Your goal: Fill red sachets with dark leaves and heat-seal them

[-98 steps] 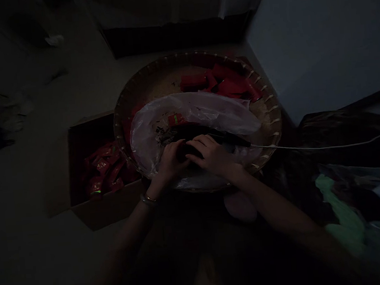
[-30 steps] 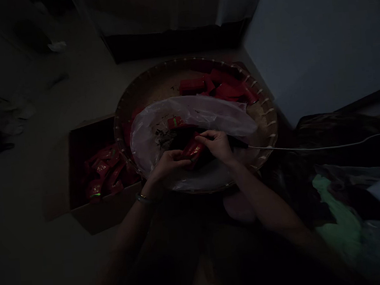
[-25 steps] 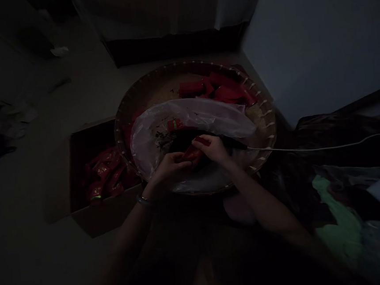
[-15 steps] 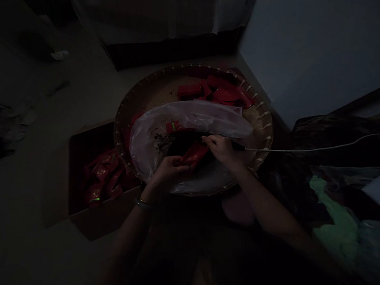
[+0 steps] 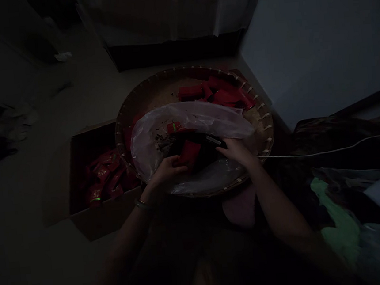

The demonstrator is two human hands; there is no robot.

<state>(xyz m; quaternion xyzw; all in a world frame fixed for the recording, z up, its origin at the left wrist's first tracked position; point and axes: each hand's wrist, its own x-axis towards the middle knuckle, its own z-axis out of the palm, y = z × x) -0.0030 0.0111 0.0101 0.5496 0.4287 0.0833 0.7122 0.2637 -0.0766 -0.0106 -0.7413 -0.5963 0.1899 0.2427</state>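
Observation:
The scene is very dim. My left hand [image 5: 166, 170] pinches a small red packet [image 5: 190, 152] over a clear plastic sheet [image 5: 191, 118] that lies in a round woven basket tray [image 5: 264, 118]. Dark loose bits and another red packet [image 5: 174, 127] lie on the plastic. My right hand [image 5: 237, 149] is closed on a dark handheld tool [image 5: 214, 140], whose white cable [image 5: 324, 150] runs off to the right. A bracelet sits on my left wrist.
Several red packets [image 5: 217, 93] lie at the far side of the basket. A cardboard box [image 5: 83, 214] at the left holds more red packets [image 5: 104, 176]. A pale wall stands at the right; green cloth [image 5: 338, 218] and other items lie at the lower right.
My right hand let go of the red packet and moved right onto the dark tool. My left hand keeps the packet, now held more upright over the plastic.

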